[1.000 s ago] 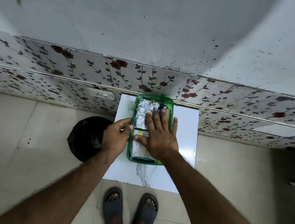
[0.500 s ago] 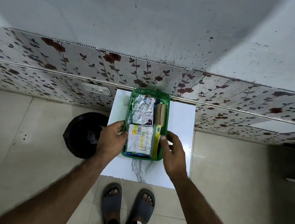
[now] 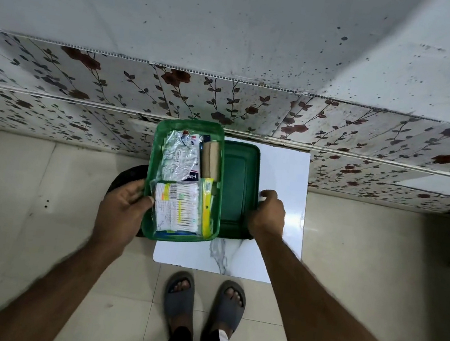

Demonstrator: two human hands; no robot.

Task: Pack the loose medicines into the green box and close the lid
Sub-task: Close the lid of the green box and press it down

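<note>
Filling the top half of the frame: stained grey wall (image 3: 239, 22), with a band of floral tiles (image 3: 340, 125) under it. Beige floor tiles (image 3: 11, 198) take the lower half. White marbled table top (image 3: 283, 175) sits centre frame against the floral band.

Green box (image 3: 155, 160) is centre-left, overhanging the table's left edge, lid off. Packed full: crinkled foil strips (image 3: 176, 157) upper left inside, a white carton partly under them, tan bandage roll (image 3: 210, 160) upper right, cotton swab pack (image 3: 176, 207) lower left, yellow-green strip (image 3: 206, 208) standing along the right wall. Something blue at the very top of the box, too small to identify.

Green lid (image 3: 237, 189) lies flat on the table, just right of the box; the box's right rim overlaps its left edge.

Left hand (image 3: 123, 208) grips the box's left wall, thumb hooked over the rim near the swab pack, fingers outside. Right hand (image 3: 268, 215) is clamped on the lid's right edge, fingers curled over it, thumb side hidden.

Dark round object (image 3: 127, 177) on the floor left of the table, mostly behind the left hand and box. Grey slippers (image 3: 203, 303) bottom centre, toes pointing at the table.
</note>
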